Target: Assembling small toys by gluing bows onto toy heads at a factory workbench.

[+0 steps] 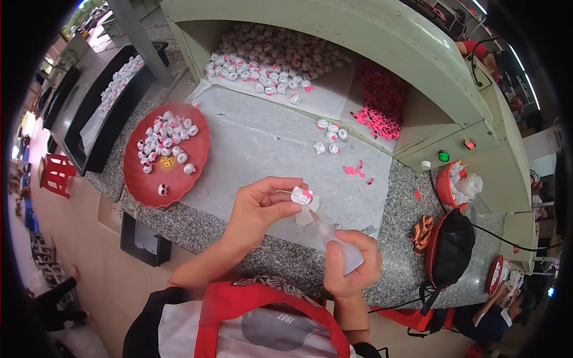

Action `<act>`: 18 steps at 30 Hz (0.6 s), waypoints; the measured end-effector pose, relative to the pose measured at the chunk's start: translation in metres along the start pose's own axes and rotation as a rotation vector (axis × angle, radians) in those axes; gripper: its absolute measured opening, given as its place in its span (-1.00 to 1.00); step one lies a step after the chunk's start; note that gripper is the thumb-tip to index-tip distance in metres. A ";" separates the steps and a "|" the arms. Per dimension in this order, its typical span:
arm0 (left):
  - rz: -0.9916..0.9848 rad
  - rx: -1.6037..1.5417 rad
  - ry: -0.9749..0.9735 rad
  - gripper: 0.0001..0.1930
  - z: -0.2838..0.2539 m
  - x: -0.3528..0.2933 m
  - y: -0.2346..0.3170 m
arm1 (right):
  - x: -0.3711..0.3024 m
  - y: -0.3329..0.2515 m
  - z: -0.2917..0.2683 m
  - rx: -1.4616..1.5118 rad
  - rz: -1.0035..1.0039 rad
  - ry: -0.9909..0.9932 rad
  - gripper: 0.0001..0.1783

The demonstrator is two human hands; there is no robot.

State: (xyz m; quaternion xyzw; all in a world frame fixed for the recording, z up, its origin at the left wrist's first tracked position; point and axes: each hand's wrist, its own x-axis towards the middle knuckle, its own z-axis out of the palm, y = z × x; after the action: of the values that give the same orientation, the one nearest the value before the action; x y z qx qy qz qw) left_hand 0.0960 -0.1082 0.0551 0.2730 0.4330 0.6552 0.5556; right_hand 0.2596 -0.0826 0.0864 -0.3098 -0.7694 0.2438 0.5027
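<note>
Between the thumb and fingers of my left hand (252,210) is a small white head-shaped figure (301,196) with a pink bow-like spot. A pale, thin scrap (304,217) hangs just beneath it. My right hand (352,265) grips a translucent squeeze bottle (345,249), its narrow nozzle tilted up close to the figure. Beyond my hands, several more white figures (332,136) and a few loose pink pieces (353,170) lie on the white sheet (256,137). To the left, a red scalloped tray (135,186) holds many figures with pink on them.
Under a green metal shelf (298,15) sit heaps of white figures (268,65) and pink pieces (382,113). A black bin (89,152) stands left. On the right are a red basket (444,185), a black pouch (456,247) and a cable. Other people work farther off.
</note>
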 end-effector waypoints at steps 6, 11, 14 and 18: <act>0.009 -0.024 -0.016 -0.64 0.000 -0.001 0.000 | 0.002 0.000 0.000 -0.014 0.001 -0.015 -0.77; 0.007 -0.020 -0.013 -0.63 -0.001 0.000 0.001 | -0.004 0.000 -0.001 -0.021 0.126 0.043 -0.85; 0.003 -0.010 -0.010 -0.62 -0.001 0.000 0.000 | -0.004 0.000 -0.004 -0.031 0.116 0.014 -0.85; 0.009 -0.003 -0.015 -0.61 -0.001 -0.001 -0.001 | -0.005 -0.002 -0.002 0.038 0.157 -0.011 -0.85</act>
State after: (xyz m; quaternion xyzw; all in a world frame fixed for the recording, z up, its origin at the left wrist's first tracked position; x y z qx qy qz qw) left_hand 0.0955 -0.1091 0.0541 0.2788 0.4266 0.6564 0.5563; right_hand 0.2624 -0.0872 0.0854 -0.3583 -0.7408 0.2986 0.4834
